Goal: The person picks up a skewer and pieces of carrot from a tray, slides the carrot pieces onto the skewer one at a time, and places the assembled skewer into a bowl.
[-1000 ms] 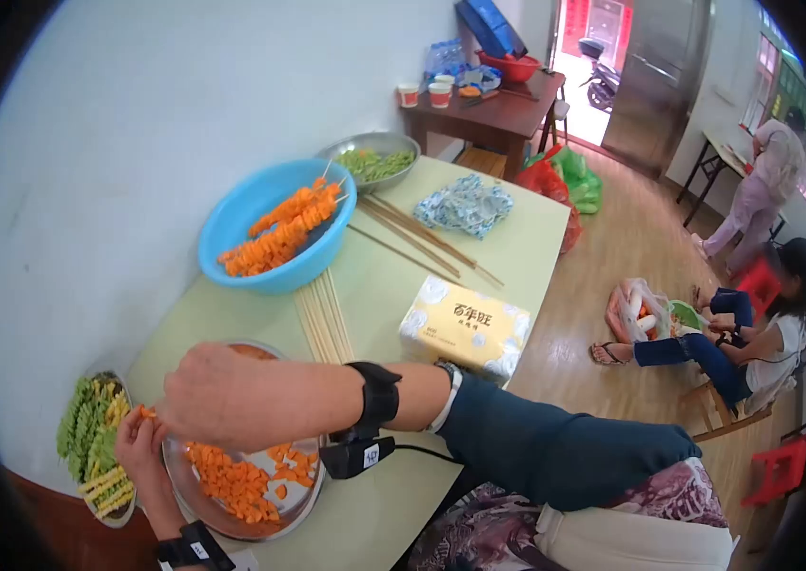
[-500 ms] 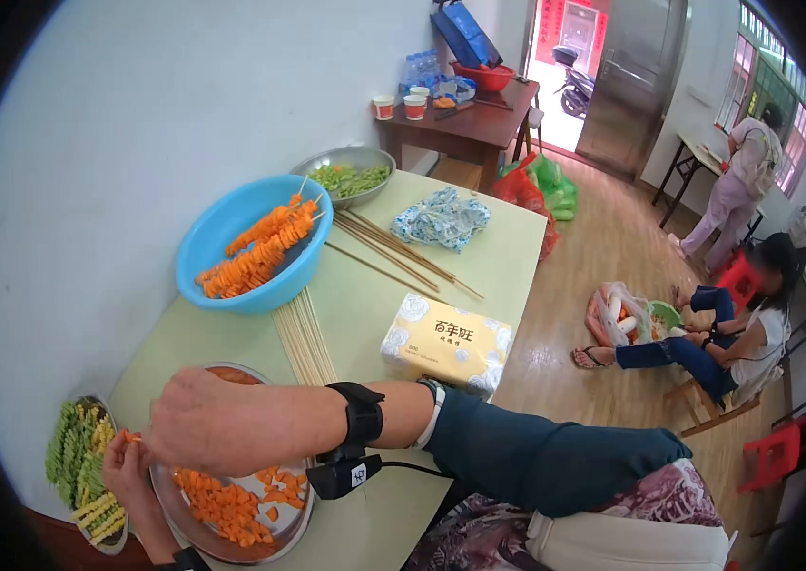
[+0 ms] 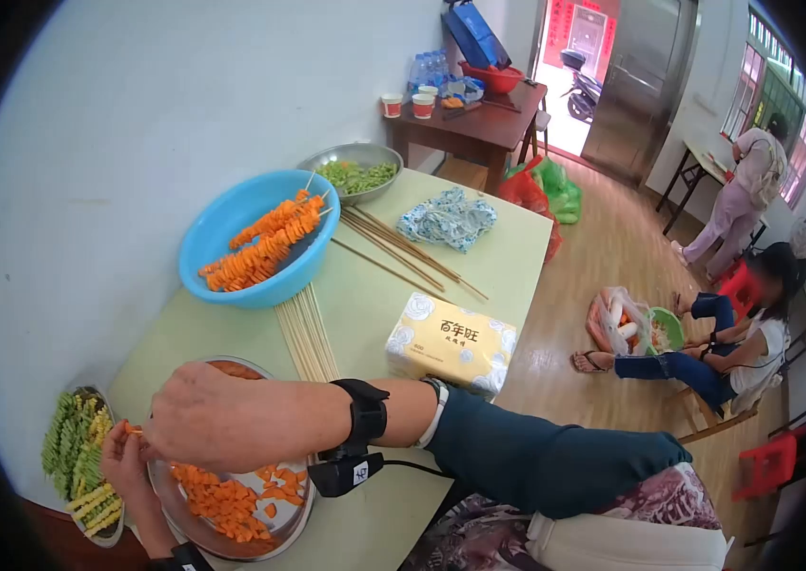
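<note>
My right hand (image 3: 201, 415) is curled shut over the steel basin (image 3: 157, 509), its back toward me, so whatever its fingers hold is hidden. Close against it on the left, my left hand (image 3: 124, 464) pinches a small orange carrot piece (image 3: 134, 430). Cut carrot pieces (image 3: 222, 504) lie in the basin beneath both hands. Beyond the basin, pale bamboo skewers (image 3: 306, 333) are laid side by side on the table. A blue basin (image 3: 196, 233) holds skewers threaded with carrot slices (image 3: 265, 249).
On the left is a tray of green and yellow spiral-cut vegetables (image 3: 75, 447). A tissue pack (image 3: 451, 343), brown sticks (image 3: 403, 252), a patterned plastic bundle (image 3: 448, 219) and a bowl of greens (image 3: 355, 178) share the table. A seated person (image 3: 746, 347) is at the right.
Both hands stay nearly in place, close together at the basin's left side. The view has shifted slightly. The seated person's hands have moved a little off the green bowl.
</note>
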